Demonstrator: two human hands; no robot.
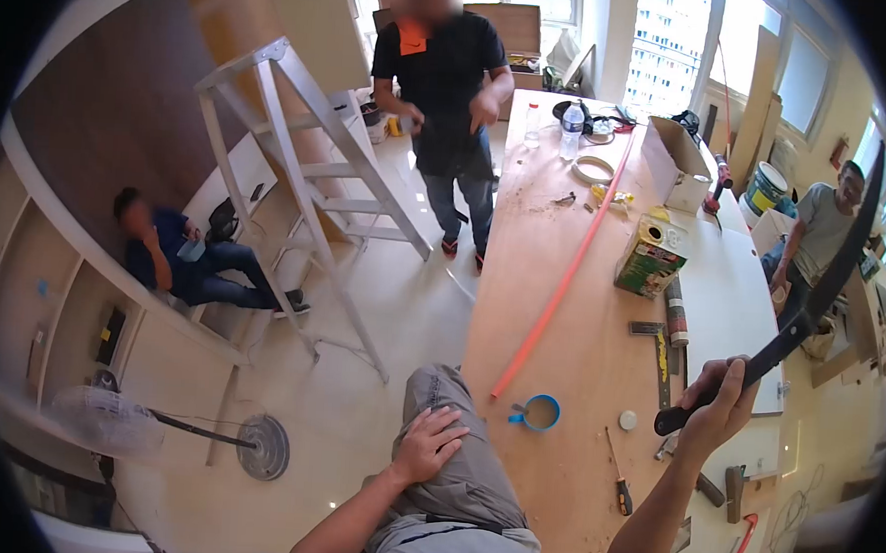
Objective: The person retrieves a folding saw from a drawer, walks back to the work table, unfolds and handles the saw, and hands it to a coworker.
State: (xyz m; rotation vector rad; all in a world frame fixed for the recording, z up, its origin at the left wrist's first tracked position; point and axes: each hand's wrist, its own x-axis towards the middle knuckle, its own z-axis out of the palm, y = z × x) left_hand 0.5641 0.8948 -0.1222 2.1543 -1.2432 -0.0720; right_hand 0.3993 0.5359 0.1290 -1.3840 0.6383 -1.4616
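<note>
My left hand (431, 445) lies flat on my thigh in grey trousers, fingers slightly spread and holding nothing. Raised over the right side of the table, my right hand (722, 403) is wrapped round the handle of a long black blade-like tool (832, 275). The tool slants up and away to the right; its exact kind is unclear. Near that hand on the table (535, 331) are a try square (662, 363), a white lid (628, 420) and a screwdriver (622, 494). A blue mug (540, 413) with a light brown drink stands between my hands.
A red strip (568, 288) runs along the table, beside a rectangular can (652, 255), tape roll (594, 169) and cardboard box (674, 163). At left are a stepladder (313, 170), a fan (259, 447) and a seated person (199, 254). Others are beyond the table (443, 86) and at right (821, 226).
</note>
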